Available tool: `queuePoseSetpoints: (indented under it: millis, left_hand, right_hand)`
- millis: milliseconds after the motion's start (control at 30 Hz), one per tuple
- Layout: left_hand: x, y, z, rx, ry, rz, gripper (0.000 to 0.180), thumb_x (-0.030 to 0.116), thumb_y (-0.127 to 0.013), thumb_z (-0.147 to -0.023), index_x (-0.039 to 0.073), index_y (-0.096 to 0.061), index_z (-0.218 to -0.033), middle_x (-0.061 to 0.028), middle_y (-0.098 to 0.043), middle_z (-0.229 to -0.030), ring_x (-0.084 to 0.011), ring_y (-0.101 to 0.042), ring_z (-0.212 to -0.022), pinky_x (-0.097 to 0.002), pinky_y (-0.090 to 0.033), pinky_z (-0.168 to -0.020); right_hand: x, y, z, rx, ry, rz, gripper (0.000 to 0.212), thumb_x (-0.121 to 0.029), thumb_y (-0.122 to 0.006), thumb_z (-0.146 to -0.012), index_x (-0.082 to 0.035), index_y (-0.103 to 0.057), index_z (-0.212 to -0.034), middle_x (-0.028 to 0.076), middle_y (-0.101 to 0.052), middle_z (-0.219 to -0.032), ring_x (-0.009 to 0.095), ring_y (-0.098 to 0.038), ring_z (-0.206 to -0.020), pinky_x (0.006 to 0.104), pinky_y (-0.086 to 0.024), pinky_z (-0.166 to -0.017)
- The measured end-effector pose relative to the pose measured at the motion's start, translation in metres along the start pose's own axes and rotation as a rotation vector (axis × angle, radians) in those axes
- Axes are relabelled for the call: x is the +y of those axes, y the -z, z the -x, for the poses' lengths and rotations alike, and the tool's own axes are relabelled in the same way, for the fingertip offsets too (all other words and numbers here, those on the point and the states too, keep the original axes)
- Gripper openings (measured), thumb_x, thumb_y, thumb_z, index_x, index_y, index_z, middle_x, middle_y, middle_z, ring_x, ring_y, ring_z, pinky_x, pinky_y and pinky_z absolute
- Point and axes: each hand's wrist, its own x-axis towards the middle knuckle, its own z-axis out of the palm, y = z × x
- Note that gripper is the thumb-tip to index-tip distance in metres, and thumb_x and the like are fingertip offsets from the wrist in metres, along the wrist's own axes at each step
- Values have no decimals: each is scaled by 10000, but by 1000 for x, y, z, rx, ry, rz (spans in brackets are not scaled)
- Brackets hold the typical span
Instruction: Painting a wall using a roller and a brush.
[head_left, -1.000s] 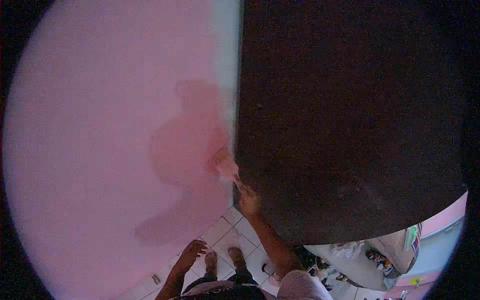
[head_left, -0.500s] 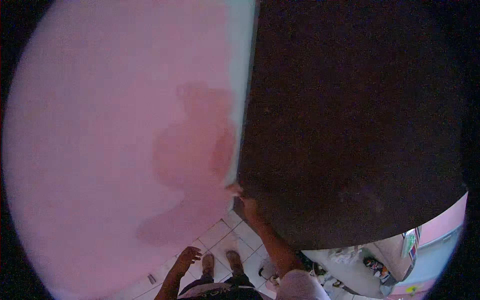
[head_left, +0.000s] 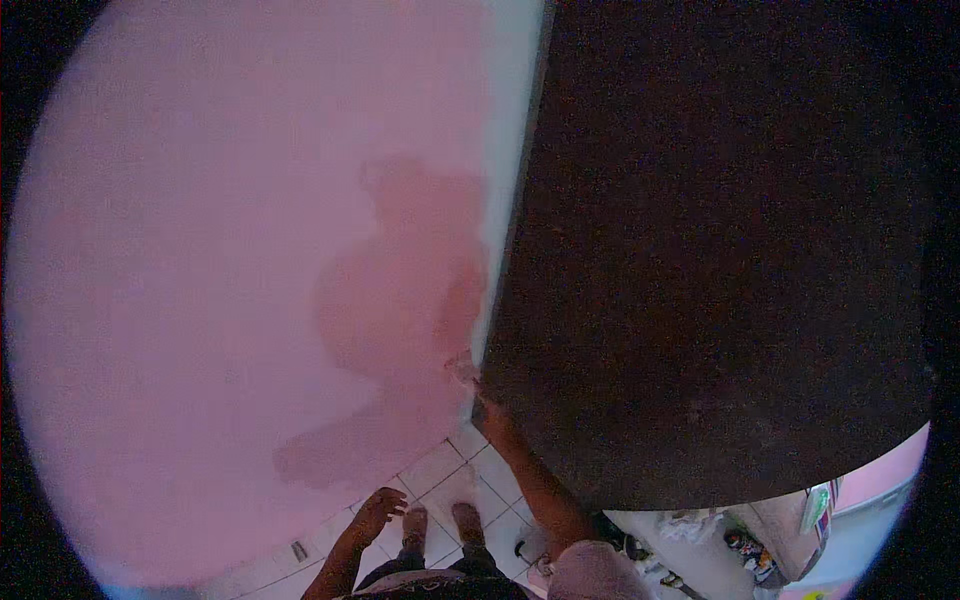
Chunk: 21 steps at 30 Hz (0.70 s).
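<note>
My right arm reaches out to where the pink wall [head_left: 200, 250] meets a pale vertical strip [head_left: 512, 120] beside a large dark panel [head_left: 720, 240]. My right hand [head_left: 490, 408] is closed there. A small pale, blurred thing [head_left: 460, 367] shows at its fingertips, against the wall; its kind is too unclear to tell. Around that spot the wall bears a darker, damp-looking pink patch [head_left: 395, 300]. My left hand [head_left: 382, 507] hangs low near the wall with its fingers apart and nothing in it.
White floor tiles [head_left: 435, 468] lie under my feet. A small plate or socket [head_left: 298, 551] sits low at the left. Behind the dark panel's lower edge, at the lower right, are a pale cloth-like heap [head_left: 690, 525] and assorted items [head_left: 745, 545].
My right hand has shifted slightly and the pale thing at its fingertips shows more against the wall. The wall and panel have slid a little to the right in view. My left hand stays much the same.
</note>
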Motion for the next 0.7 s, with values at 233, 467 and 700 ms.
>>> queuePoseSetpoints:
  millis: [233,467,700]
  left_hand:
    - [14,3,4,64,-49,-129,345,390,-531,-889,88,-548,-1054,-79,-592,-1020,-213,-571,-930,-392,-422,-804]
    - [25,-11,8,78,-44,-100,372,421,-504,-903,91,-537,-1074,-72,-593,-1030,-209,-572,-952,-389,-425,-812]
    - [-2,-10,-11,-24,-39,-57,356,370,-474,-932,59,-518,-1100,-71,-567,-1045,-218,-565,-983,-379,-444,-838]
  right_hand:
    - [7,54,-1,408,456,-165,686,71,-489,-765,-234,-403,-1373,175,-618,-1000,334,-592,-751,405,-474,-632]
    - [-5,49,21,242,140,-249,638,35,-503,-803,-201,-386,-1384,181,-593,-1096,335,-580,-833,398,-471,-684]
    - [51,-45,-17,482,193,187,697,-38,-523,-825,-207,-244,-1441,116,-587,-1060,240,-592,-792,319,-476,-591]
